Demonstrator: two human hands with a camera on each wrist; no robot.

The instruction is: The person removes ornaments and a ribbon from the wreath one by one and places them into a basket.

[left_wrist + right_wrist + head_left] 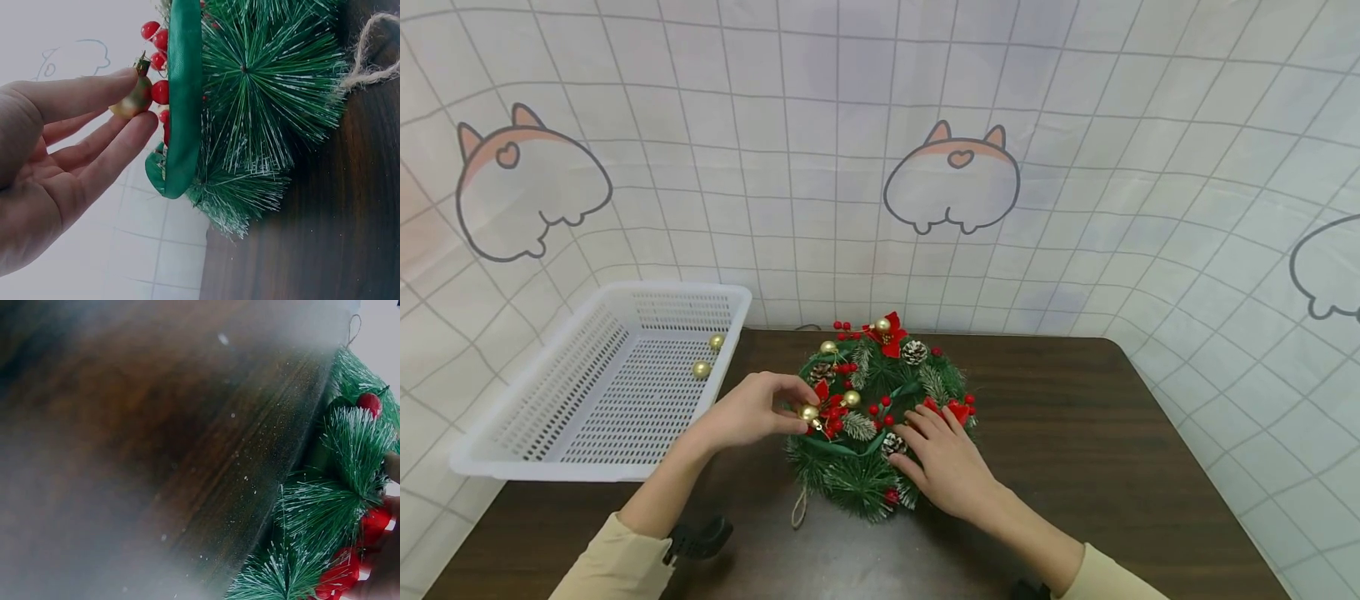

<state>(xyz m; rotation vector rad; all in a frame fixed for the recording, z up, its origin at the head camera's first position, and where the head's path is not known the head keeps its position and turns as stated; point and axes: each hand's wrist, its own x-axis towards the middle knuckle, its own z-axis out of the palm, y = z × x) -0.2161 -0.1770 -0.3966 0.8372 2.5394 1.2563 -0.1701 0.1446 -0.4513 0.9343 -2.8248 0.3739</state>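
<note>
A green wreath lies on the dark table, trimmed with red flowers, red berries, pinecones, a green ribbon and several gold baubles. At its left side my left hand pinches a small gold bauble between thumb and fingers, close beside the red berries. My right hand rests on the wreath's right part, fingers extended near a snowy pinecone and a red flower. Only a bit of that hand shows at the edge of the right wrist view.
To the left stands a white plastic basket with slotted sides, holding two gold baubles. A twine loop sticks out from the wreath's near edge. Behind the table hangs a gridded white curtain with cartoon drawings.
</note>
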